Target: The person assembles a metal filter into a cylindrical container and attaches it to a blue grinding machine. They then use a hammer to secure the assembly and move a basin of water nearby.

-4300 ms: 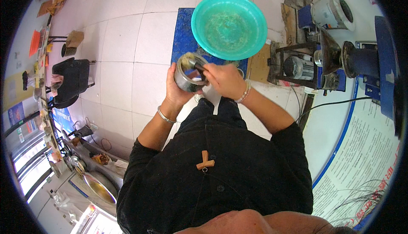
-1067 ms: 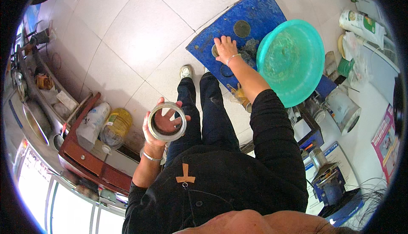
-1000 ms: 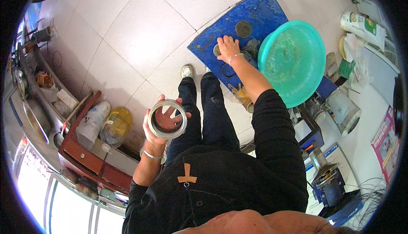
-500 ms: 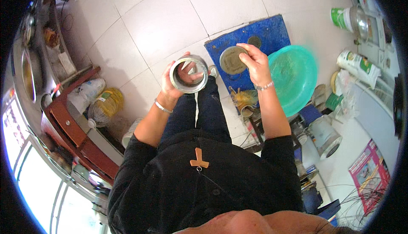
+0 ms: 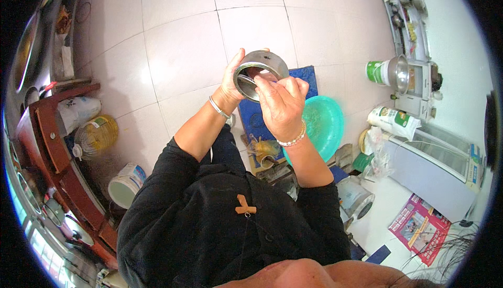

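Note:
Raised in front of me is a short, wide metal ring [image 5: 272,60], open through its middle and tilted. My left hand [image 5: 231,82] is wrapped round its left side, holding it up. My right hand [image 5: 283,107] is closed, its fingertips at the ring's near opening. They pinch the flat round metal disc [image 5: 246,85], of which a slanted grey sliver shows just inside the rim; the rest is hidden by the fingers and the ring. Below both hands lies a worn blue board [image 5: 255,123], with a turquoise basin [image 5: 327,125] beside it on the right.
A yellow bag and a cup-like piece [image 5: 266,161] sit near my legs. At left are a brown drawer cabinet [image 5: 50,136], an oil jug [image 5: 99,133] and a white bucket [image 5: 126,186]. A white sack [image 5: 393,123] and a chest freezer [image 5: 427,178] stand at right.
My right hand has brought the disc leftward to the ring's opening. The ring has turned, showing more of its outer wall. The whole view has shifted, and the board and basin appear lower and further left.

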`<state>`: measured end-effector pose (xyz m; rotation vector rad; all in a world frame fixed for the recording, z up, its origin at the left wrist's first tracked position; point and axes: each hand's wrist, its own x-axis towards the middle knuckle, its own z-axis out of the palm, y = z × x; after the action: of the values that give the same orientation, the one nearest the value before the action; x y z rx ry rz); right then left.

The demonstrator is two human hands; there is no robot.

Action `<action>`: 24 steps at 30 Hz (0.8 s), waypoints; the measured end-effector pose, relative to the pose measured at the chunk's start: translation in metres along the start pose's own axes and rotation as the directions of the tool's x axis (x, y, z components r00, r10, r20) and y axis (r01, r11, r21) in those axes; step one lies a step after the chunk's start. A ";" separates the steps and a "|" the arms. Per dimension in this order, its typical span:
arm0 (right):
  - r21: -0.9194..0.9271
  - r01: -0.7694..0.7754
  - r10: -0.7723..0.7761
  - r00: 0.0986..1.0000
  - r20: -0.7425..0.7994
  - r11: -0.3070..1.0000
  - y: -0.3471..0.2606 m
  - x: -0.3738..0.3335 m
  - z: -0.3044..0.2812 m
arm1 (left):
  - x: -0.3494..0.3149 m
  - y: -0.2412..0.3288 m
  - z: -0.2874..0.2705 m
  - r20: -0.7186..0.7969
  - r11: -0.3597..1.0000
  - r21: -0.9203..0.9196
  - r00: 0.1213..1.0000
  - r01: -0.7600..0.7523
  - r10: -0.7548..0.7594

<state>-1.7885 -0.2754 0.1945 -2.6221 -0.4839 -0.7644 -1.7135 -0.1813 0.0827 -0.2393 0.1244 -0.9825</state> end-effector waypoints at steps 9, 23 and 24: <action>0.039 -0.300 0.302 0.948 -0.099 0.953 0.002 0.032 -0.028 | -0.002 -0.011 0.046 -0.069 1.000 0.015 0.997 -0.014 0.015; 0.569 -0.764 0.783 0.542 0.307 0.305 0.013 -0.084 -0.037 | -0.039 -0.030 0.039 -0.236 0.861 0.350 0.924 0.370 -0.301; 0.529 -0.801 0.815 0.489 0.309 0.280 0.011 -0.106 -0.042 | -0.043 -0.033 0.036 -0.276 0.845 0.356 0.908 0.400 -0.314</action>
<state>-1.8865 -0.3267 0.1646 -1.7905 0.5750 -0.1846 -1.7563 -0.1579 0.1258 0.2372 0.0633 -1.3839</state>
